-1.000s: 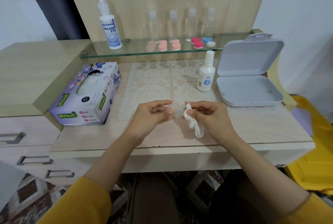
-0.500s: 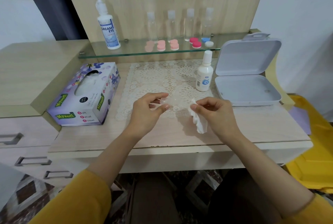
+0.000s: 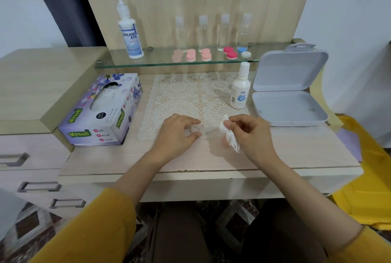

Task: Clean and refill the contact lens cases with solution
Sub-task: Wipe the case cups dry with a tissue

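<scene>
A clear contact lens case [image 3: 200, 129] lies on the front edge of the lace mat [image 3: 190, 97]. My left hand [image 3: 178, 133] holds its left end between thumb and forefinger, low on the mat. Just right of the case, my right hand [image 3: 249, 131] pinches a crumpled white tissue [image 3: 229, 135] that hangs down from its fingers. A small white solution bottle [image 3: 240, 89] stands upright at the mat's right edge. On the glass shelf [image 3: 160, 62] sit several pink, red and blue-white lens cases [image 3: 206, 55].
A Mysoft tissue box [image 3: 101, 112] lies left of the mat. An open grey hinged box [image 3: 289, 101] sits at the right. On the shelf stand a tall Dream Eye bottle [image 3: 129, 31] and several clear small bottles [image 3: 224, 29]. A yellow object [image 3: 368, 178] lies beyond the table's right edge.
Both hands have come apart and lowered. The left hand has brought the clear case down onto the mat; the right hand has drawn the tissue away to the right.
</scene>
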Action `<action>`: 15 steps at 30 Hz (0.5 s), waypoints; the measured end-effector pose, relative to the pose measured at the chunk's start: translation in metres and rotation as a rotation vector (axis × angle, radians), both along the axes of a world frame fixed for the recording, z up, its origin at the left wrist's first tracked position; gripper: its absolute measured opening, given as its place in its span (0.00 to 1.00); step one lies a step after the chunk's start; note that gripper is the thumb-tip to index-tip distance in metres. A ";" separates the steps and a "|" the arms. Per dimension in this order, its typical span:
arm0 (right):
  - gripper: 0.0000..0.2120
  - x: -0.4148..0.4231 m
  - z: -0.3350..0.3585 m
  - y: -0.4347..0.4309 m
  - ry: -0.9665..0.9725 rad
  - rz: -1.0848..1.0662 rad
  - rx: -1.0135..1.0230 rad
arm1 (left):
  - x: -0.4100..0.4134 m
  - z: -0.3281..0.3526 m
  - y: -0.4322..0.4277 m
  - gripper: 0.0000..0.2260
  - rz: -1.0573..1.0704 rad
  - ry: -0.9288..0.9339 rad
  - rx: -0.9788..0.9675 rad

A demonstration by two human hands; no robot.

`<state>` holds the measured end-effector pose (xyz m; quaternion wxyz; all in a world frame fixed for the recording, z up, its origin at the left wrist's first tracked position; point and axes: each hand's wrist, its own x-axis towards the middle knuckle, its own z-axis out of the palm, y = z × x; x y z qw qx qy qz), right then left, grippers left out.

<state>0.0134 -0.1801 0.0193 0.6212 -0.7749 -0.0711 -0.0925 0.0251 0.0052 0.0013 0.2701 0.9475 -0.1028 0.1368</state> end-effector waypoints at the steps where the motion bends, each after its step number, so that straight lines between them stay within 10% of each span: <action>1: 0.11 -0.001 0.001 0.003 -0.008 0.011 -0.007 | -0.004 0.001 0.001 0.14 -0.002 -0.012 -0.010; 15: 0.06 -0.051 -0.010 0.152 -0.211 0.445 -0.157 | -0.158 -0.014 0.140 0.13 0.397 -0.202 -0.202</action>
